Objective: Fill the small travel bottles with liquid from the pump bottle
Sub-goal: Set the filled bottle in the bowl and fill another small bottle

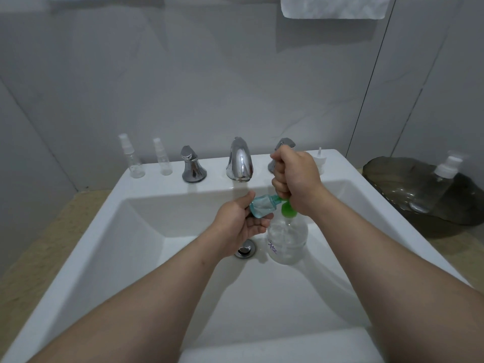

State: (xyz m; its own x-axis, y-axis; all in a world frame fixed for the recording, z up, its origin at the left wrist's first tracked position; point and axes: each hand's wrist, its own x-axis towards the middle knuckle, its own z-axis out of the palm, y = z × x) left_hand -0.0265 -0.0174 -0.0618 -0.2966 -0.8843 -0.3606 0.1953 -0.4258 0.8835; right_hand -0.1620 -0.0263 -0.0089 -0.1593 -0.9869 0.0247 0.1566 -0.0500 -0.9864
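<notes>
Right hand (296, 179) clenched around the green head of the pump bottle (286, 239), which stands in the sink (157, 231) beside the drain (245, 248). Left hand (235, 221) grips a tilted blue travel bottle (262, 205), neck toward the pump.

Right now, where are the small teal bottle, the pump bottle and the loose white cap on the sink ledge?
small teal bottle (262, 208): head view, its body.
pump bottle (287, 238): head view, clear belly.
loose white cap (321, 161): head view, its collar.

Three clear spray bottles (133, 161) (163, 159) (436, 184), one blue bottle (262, 206), one pump bottle (286, 239)
</notes>
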